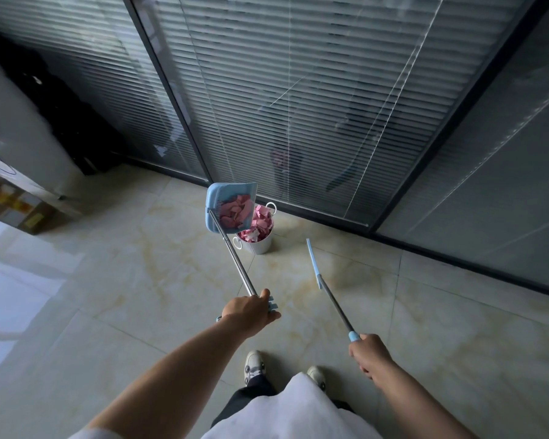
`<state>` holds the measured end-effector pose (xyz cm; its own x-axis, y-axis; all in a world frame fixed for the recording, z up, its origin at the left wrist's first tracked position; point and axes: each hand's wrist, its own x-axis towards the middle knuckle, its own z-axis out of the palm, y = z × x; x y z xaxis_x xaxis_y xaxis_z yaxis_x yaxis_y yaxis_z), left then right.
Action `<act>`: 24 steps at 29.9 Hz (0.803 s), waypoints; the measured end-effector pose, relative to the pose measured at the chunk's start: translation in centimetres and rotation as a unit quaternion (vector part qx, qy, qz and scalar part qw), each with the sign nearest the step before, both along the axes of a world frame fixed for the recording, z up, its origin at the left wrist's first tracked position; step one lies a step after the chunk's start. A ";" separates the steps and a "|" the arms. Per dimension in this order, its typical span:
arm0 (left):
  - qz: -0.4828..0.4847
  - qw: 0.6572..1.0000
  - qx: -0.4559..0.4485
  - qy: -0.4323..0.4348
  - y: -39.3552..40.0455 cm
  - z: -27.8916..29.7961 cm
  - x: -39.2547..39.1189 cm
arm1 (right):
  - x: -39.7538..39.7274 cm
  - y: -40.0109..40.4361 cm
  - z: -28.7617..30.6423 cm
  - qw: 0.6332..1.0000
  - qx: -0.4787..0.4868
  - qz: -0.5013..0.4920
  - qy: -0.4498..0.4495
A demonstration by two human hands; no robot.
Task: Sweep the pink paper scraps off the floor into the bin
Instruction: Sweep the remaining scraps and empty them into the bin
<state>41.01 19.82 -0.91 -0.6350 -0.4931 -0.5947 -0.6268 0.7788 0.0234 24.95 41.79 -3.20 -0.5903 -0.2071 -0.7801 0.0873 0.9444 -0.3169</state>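
Left hand [251, 308] gripping the steel pole of a light blue plastic dustpan [230, 206], raised and tilted over a small white metal bin [260, 243]. Right hand [370, 354] gripping a thin blue-handled broom [328, 288]. Crumpled pink paper scraps [235, 212] heaped in pan and bin. Glossy beige marble-tile floor [140, 280]; glass wall with grey blinds [298, 90] behind.

Person, head view. White short-sleeved top [293, 413] at 6 o'clock; white sleeve edge [91, 434] at 7 o'clock. Dark trousers [251, 397] below the top's hem. Two white shoes [255, 366] with dark round fittings on the uppers. Forearms bare; no watch-type items visible.
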 end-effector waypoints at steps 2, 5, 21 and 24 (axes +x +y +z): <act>-0.001 1.000 0.005 -0.005 0.0 -0.4 -0.1 | 0.0 0.2 0.3 1.000 -0.005 0.001 0.003; 0.002 1.000 0.012 -0.008 0.1 -0.9 -0.5 | -0.1 0.7 0.6 1.000 -0.006 0.001 0.002; -0.087 0.994 0.012 -0.065 -1.9 -2.7 -3.8 | 1.1 1.1 1.1 0.999 0.017 -0.027 -0.002; -0.102 0.992 0.002 -0.076 -2.3 -2.5 -4.3 | 1.3 0.9 1.1 0.999 0.019 -0.029 -0.001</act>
<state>36.76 17.55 -3.38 -0.6236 -0.3621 -0.6928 -0.4532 0.8896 -0.0570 26.26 42.66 -2.09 -0.5985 -0.1427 -0.7883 0.1428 0.9492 -0.2803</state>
